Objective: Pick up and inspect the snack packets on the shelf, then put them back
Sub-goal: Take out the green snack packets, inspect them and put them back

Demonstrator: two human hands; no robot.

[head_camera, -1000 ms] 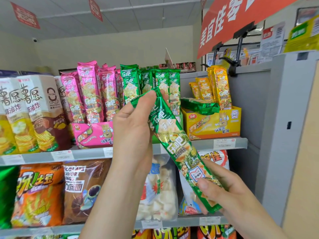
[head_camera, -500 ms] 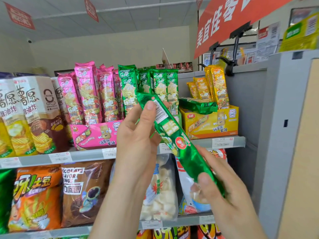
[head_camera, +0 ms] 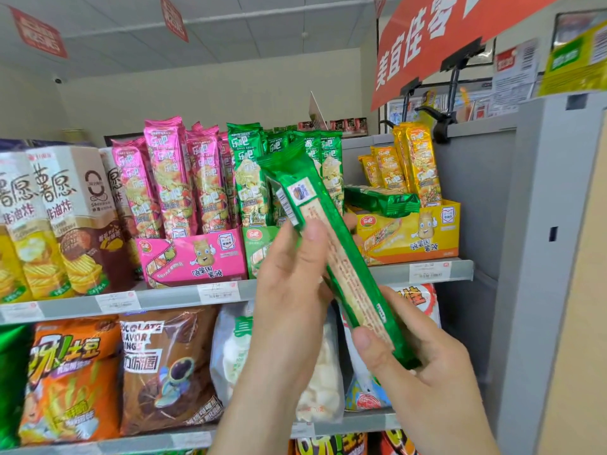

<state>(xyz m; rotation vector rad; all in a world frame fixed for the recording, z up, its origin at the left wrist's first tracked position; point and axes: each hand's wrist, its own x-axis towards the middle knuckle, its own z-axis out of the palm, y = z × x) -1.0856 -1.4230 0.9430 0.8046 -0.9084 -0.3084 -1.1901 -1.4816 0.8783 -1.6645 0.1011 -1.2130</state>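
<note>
- Here, the left hand (head_camera: 289,290) grips the packet (head_camera: 343,264) around its upper middle: the thumb presses on the near face, and one fingertip shows past the far edge.
- The right hand (head_camera: 423,366) pinches the packet's lower end, thumb on the near face and fingers curled behind it.
- The packet is long and green and slants between the two hands, top end up and to the left, bottom end down and to the right.
- Its back faces us, with a barcode, a small sticker and a pale strip of print.
- It is held in the air in front of the shelf (head_camera: 164,300), not resting on it.
- Just behind its top end, green packets (head_camera: 246,175) stand upright in a green box (head_camera: 259,254).
- To the left is a pink box (head_camera: 193,257) of pink packets (head_camera: 174,178).
- To the right is a yellow box (head_camera: 410,234) of yellow packets (head_camera: 420,165), with one green packet (head_camera: 381,200) lying across it.
- Below the shelf, an orange bag (head_camera: 65,379), a brown bag (head_camera: 164,372) and a white bag (head_camera: 315,389) stand side by side.
</note>
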